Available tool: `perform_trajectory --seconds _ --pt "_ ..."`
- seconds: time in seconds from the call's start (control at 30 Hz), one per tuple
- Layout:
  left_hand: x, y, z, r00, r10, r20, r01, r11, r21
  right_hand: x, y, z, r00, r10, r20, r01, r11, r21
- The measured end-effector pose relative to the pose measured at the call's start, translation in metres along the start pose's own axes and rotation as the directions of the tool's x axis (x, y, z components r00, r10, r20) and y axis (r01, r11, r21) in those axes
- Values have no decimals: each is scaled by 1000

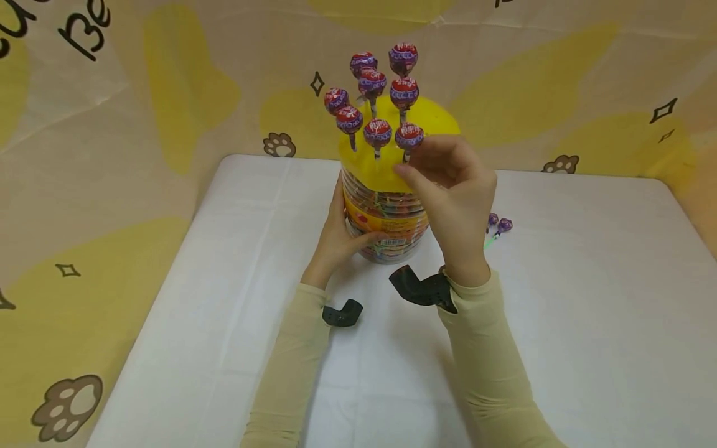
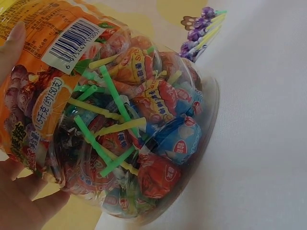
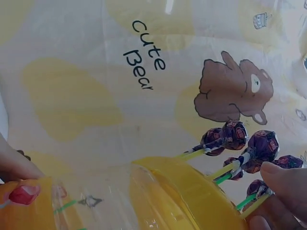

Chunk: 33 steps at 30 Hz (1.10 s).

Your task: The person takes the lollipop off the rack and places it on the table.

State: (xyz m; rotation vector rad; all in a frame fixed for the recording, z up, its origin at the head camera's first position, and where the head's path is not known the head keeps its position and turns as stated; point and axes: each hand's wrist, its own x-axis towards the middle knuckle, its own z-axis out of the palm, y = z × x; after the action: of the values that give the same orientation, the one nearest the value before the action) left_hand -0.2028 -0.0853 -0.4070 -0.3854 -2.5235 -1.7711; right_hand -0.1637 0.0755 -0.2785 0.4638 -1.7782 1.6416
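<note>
A clear ribbed plastic jar (image 1: 392,227) full of wrapped lollipops stands on the table, its yellow lid (image 1: 437,118) on top. Several purple-and-red wrapped lollipops (image 1: 378,132) stick upright out of the lid. My left hand (image 1: 336,242) grips the jar's left side, thumb across the front near the barcode label (image 2: 72,45). At the lid's front right, my right hand (image 1: 462,193) pinches a lollipop (image 1: 409,134) just below its head, between thumb and fingers. In the right wrist view, yellow and green sticks rise from the lid; where the pinched stick ends is hard to tell.
More purple lollipops (image 1: 505,224) lie on the white table (image 1: 588,311) right of the jar, partly hidden by my right hand; the left wrist view shows several in a row (image 2: 199,31). A yellow patterned cloth (image 1: 504,93) hangs behind the table.
</note>
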Motion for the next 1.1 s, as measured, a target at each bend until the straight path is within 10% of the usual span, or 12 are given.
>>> perform_trajectory --seconds 0.7,1.1 --pt "0 -1 0 1000 0 -4 0 1000 -1 4 2 2 997 -51 -57 52 999 0" --pt "0 -1 0 1000 19 -8 -19 1000 6 3 -2 -11 986 110 -122 -80 970 231"
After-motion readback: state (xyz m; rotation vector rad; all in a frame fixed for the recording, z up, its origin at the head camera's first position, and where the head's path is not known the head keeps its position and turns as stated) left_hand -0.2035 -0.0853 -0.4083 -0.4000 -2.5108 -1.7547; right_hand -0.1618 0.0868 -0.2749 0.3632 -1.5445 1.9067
